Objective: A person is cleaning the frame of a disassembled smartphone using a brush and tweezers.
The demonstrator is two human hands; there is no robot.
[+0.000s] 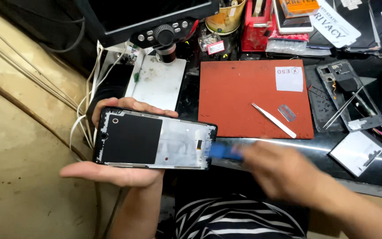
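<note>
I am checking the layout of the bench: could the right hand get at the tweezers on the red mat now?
Probably yes: the tweezers lie uncovered on the red mat, just beyond the right hand, but it already holds a blue tool.

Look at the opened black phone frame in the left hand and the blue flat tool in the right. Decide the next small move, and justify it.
Probably ease the blue flat plastic tool a little further under the edge of the black rectangular phone frame. Its tip already meets the frame's right end, the left hand cradles the frame flat from beneath, and the right hand is blurred, in motion toward it.
</note>
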